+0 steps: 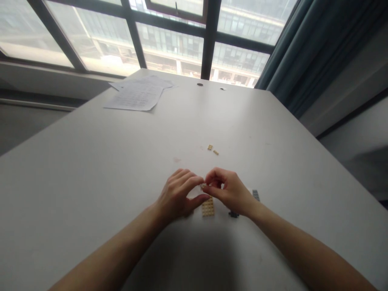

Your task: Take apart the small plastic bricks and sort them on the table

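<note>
Over the table, my left hand (182, 192) and my right hand (228, 188) meet at the fingertips around a small pale tan toy-brick piece (203, 186). The right thumb and index finger pinch it. The left index fingertip presses at its far side, with the left thumb lower, over the edge of a tan studded plate (208, 209). That plate lies flat just below the fingers, its upper end partly covered. Under my right wrist sits a dark piece (233, 214), with a grey studded strip (256, 195) to its right. Something brownish (189, 213) is mostly hidden beneath the left hand.
Farther out on the white table (91, 161) lie a small tan studded plate (210, 147) and a narrow tan piece (216, 152). Printed papers (136, 95) rest at the far left. Windows and a blue curtain (303, 52) stand beyond the table.
</note>
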{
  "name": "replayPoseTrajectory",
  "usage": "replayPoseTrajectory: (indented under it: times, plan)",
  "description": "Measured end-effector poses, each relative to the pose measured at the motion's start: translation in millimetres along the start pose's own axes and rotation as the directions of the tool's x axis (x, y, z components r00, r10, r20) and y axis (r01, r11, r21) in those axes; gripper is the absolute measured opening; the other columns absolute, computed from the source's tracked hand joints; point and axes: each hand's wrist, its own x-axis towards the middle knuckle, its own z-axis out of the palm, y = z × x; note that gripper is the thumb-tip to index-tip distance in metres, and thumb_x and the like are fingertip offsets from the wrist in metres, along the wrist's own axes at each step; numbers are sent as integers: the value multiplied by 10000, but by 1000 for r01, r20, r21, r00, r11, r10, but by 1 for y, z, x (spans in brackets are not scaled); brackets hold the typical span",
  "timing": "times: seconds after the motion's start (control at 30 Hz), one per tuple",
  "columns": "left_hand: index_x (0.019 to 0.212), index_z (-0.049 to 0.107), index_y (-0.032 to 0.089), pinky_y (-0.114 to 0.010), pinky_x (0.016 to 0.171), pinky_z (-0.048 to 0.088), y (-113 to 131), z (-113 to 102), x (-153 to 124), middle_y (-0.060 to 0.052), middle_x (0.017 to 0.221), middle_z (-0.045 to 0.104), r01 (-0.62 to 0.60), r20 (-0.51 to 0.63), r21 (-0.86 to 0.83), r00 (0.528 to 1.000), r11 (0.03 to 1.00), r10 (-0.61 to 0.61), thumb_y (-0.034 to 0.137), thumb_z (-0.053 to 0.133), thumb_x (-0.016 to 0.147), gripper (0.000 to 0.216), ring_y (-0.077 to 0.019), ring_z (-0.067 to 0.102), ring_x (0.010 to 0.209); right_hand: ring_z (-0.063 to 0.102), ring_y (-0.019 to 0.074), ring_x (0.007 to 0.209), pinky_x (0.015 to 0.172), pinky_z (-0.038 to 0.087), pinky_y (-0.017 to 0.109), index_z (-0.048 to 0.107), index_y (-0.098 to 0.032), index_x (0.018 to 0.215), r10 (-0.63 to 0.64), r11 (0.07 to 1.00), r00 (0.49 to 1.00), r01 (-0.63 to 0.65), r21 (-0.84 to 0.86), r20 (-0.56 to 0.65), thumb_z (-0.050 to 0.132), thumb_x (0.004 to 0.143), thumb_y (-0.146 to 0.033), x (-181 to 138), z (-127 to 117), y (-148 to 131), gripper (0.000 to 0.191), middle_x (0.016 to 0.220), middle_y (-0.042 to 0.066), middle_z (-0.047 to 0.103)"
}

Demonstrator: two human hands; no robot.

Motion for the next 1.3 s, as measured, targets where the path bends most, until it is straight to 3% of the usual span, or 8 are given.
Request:
replayPoseTrajectory:
  times: [0.37,0.53,1.3]
  plan:
    - [935,546,184,-291,674,435,0,1,1,-22,765,654,-39,-14,30,999,999,39,281,695,814,215,-144,562,677,507,104,606,560,398,226,598,-177,810,-2,979,999,9,204,-36,732,759,-319,-2,5,10,201,648,-30,577]
    - [959,557,182,-296,686,430,-2,2,-2,-22,767,654,-39,34,46,999,998,38,259,681,826,197,-144,562,680,532,104,607,558,411,221,600,-176,816,21,967,1000,-15,255,-19,737,753,-319,-2,4,11,207,652,-25,602]
    - [955,560,165,-278,655,404,1,3,0,-2,694,628,-50,73,73,996,996,45,269,596,895,125,-131,537,632,459,84,556,525,358,210,593,-174,823,9,989,1000,-11,146,14,691,778,-235,-2,-2,9,124,598,-56,531]
